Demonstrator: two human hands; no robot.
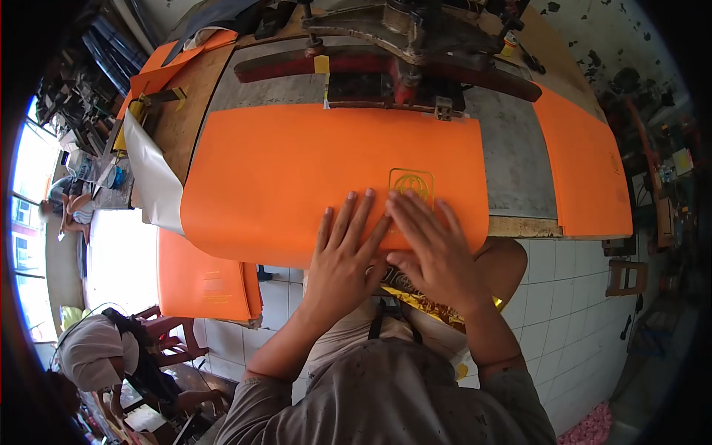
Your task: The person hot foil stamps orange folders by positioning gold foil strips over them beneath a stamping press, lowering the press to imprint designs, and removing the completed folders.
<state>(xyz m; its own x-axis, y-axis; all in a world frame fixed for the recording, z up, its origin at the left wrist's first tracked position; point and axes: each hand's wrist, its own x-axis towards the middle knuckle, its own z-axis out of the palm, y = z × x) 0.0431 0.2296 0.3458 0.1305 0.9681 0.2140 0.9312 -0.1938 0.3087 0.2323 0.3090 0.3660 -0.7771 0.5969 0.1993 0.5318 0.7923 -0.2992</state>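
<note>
A large orange sheet point(297, 170) lies on the grey bed of a press, its near edge bending down over the front toward my lap. Near its right side shows a gold emblem point(410, 182) in a square frame, partly covered by fingertips. My left hand point(345, 241) rests flat on the sheet, fingers spread, left of the emblem. My right hand point(434, 245) lies flat too, its fingers over the emblem's lower part. Both thumbs come close together. Gold foil point(426, 305) lies on my lap below the hands.
The press's dark and red metal head point(404, 74) spans the sheet's far edge. Orange sheets point(586, 170) lie at the right, and a stack of orange sheets point(204, 278) stands low at the left. A whitish sheet point(152, 167) hangs at the left edge. Another person point(104, 352) sits at lower left.
</note>
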